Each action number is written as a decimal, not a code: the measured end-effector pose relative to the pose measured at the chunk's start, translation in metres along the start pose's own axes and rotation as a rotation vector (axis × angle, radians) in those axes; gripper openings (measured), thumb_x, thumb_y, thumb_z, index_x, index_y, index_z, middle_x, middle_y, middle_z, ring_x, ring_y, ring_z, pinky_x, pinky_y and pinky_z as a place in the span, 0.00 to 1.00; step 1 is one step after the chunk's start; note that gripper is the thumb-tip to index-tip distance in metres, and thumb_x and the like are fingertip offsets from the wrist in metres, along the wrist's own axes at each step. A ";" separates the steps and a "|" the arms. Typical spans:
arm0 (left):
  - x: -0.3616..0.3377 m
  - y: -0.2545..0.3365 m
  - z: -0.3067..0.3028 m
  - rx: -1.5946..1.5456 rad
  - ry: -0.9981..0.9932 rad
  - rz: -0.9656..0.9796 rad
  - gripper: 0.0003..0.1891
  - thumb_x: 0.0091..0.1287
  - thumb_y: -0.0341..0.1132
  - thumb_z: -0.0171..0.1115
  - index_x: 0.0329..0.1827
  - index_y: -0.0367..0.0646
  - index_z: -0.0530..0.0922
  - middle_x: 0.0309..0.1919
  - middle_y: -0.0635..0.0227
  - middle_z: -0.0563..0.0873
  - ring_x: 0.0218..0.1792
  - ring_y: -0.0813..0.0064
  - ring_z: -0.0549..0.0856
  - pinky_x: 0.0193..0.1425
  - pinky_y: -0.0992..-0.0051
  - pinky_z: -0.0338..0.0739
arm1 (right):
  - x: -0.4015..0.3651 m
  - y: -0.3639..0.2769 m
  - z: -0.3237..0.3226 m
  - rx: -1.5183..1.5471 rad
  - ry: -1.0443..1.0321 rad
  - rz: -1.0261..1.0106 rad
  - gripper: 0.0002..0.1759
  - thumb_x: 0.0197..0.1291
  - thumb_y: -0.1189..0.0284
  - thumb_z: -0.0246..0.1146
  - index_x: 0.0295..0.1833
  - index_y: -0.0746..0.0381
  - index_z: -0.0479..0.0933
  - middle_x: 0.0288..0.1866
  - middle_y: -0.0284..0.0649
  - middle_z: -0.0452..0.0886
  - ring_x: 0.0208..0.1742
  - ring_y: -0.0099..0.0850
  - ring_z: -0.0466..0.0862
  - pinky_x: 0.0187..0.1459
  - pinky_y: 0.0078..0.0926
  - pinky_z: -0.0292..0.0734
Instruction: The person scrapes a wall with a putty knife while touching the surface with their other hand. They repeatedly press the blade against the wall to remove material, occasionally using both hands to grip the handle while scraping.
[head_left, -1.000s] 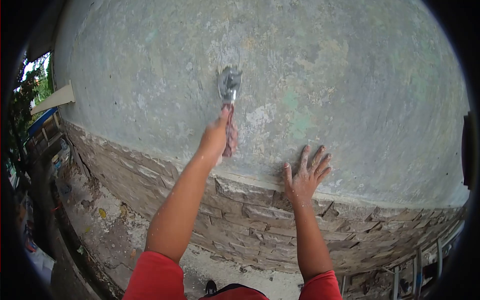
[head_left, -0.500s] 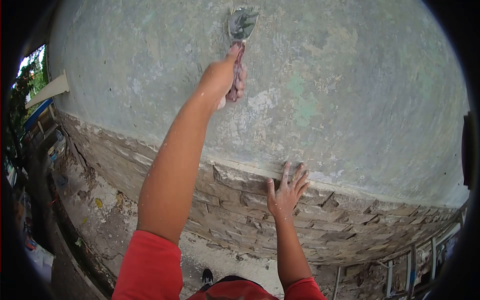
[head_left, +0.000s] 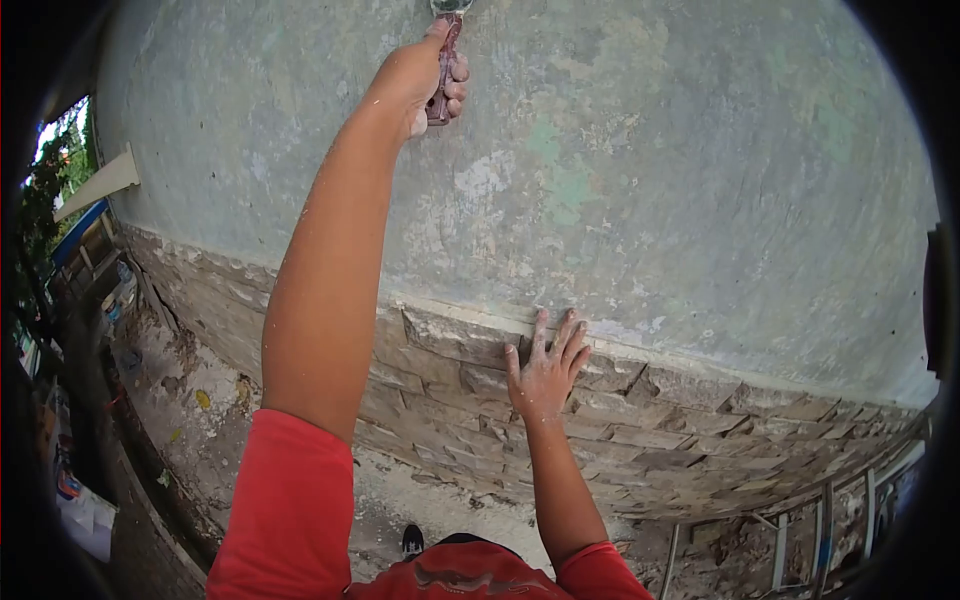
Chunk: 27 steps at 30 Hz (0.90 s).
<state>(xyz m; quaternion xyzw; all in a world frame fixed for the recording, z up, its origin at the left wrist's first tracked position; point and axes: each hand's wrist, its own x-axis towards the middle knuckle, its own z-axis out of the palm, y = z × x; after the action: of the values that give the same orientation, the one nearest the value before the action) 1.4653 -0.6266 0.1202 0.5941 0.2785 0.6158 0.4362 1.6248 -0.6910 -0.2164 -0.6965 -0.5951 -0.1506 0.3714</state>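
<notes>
My left hand [head_left: 412,80] is wrapped round the dark reddish handle of a scraper [head_left: 447,62], with the thumb lying along it. The scraper points up the wall [head_left: 640,190], and most of its blade is cut off by the top edge of the view. Pale dust speckles the fingers and forearm. Lower down, my right hand [head_left: 545,380] lies open with spread fingers. Its fingertips reach the pale strip above the stone facing [head_left: 470,345], and its palm is over the stones.
The grey-green wall has white and light green worn patches. At the left a pale bracket-like piece [head_left: 105,185] sticks out. Metal framing [head_left: 822,540] stands at lower right. Debris lies on the ground [head_left: 215,430], and a dark shoe [head_left: 412,540] shows below.
My left hand has moved up and slightly left with the scraper, so its blade is now mostly out of view. My right hand stays against the wall as the view shifts slightly.
</notes>
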 end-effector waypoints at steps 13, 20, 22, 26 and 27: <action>-0.140 -0.159 -0.062 -0.134 0.195 -0.423 0.26 0.71 0.59 0.49 0.32 0.43 0.72 0.17 0.73 0.72 0.14 0.77 0.70 0.18 0.74 0.66 | -0.006 -0.003 -0.009 0.043 -0.047 0.017 0.39 0.63 0.51 0.56 0.77 0.52 0.55 0.81 0.48 0.40 0.80 0.51 0.39 0.74 0.55 0.33; 0.010 -0.042 -0.158 -0.141 0.181 -0.099 0.26 0.74 0.56 0.44 0.28 0.42 0.73 0.19 0.69 0.75 0.17 0.75 0.73 0.22 0.72 0.72 | -0.005 -0.016 -0.004 -0.065 -0.050 0.089 0.39 0.65 0.49 0.53 0.77 0.52 0.54 0.82 0.45 0.38 0.80 0.49 0.38 0.75 0.55 0.33; 0.003 -0.056 -0.179 -0.056 0.197 -0.124 0.27 0.74 0.57 0.44 0.28 0.42 0.73 0.19 0.69 0.76 0.17 0.74 0.75 0.22 0.72 0.72 | -0.006 -0.024 -0.002 -0.079 -0.034 0.150 0.39 0.66 0.48 0.52 0.77 0.51 0.54 0.82 0.44 0.38 0.80 0.48 0.39 0.75 0.54 0.34; -0.062 -0.144 -0.246 0.016 0.249 -0.274 0.28 0.72 0.61 0.46 0.27 0.43 0.73 0.17 0.71 0.74 0.15 0.75 0.73 0.21 0.74 0.70 | -0.011 -0.059 0.031 0.108 0.194 0.346 0.39 0.68 0.46 0.49 0.77 0.53 0.53 0.81 0.47 0.39 0.80 0.49 0.39 0.75 0.55 0.36; -0.082 -0.173 -0.272 -0.025 0.240 -0.326 0.28 0.72 0.61 0.47 0.27 0.43 0.73 0.17 0.71 0.74 0.15 0.75 0.73 0.20 0.74 0.70 | -0.012 -0.078 0.041 0.179 0.250 0.348 0.38 0.69 0.47 0.49 0.77 0.55 0.54 0.81 0.49 0.40 0.80 0.50 0.39 0.74 0.55 0.38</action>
<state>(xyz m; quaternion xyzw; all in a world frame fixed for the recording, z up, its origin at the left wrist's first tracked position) 1.2289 -0.5701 -0.1070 0.4581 0.4132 0.6067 0.5013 1.5390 -0.6701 -0.2260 -0.7290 -0.4263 -0.1159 0.5229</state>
